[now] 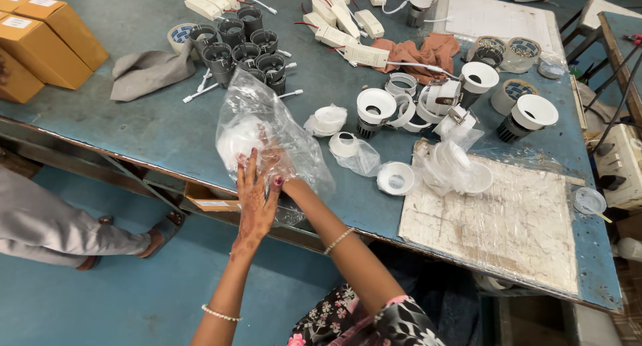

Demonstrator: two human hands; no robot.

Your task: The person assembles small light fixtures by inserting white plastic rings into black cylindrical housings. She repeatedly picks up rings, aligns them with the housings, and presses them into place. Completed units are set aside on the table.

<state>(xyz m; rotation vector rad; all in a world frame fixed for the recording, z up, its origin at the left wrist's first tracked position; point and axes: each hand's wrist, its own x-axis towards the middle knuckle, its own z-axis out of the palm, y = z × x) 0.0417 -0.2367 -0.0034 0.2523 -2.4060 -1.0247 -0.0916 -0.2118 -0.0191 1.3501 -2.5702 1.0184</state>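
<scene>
My left hand [256, 200] lies with fingers spread flat against a clear plastic bag [264, 128] that holds a white round lamp ring [239, 137]. The bag stands at the near edge of the blue-grey table [154, 128]. My right hand is mostly hidden behind the left hand and the bag; only its wrist and fingertips [286, 182] show, pressed into the bag's lower side. More white rings in clear wrappers [354, 152] lie just right of the bag.
Dark grey lamp housings [244, 48] cluster behind the bag. White drivers with wires [344, 25], assembled white downlights [531, 115], tape rolls, a grey cloth [144, 71], cardboard boxes [47, 41] and a plastic-covered white board [495, 219] fill the table. Another person's leg [60, 229] is at left.
</scene>
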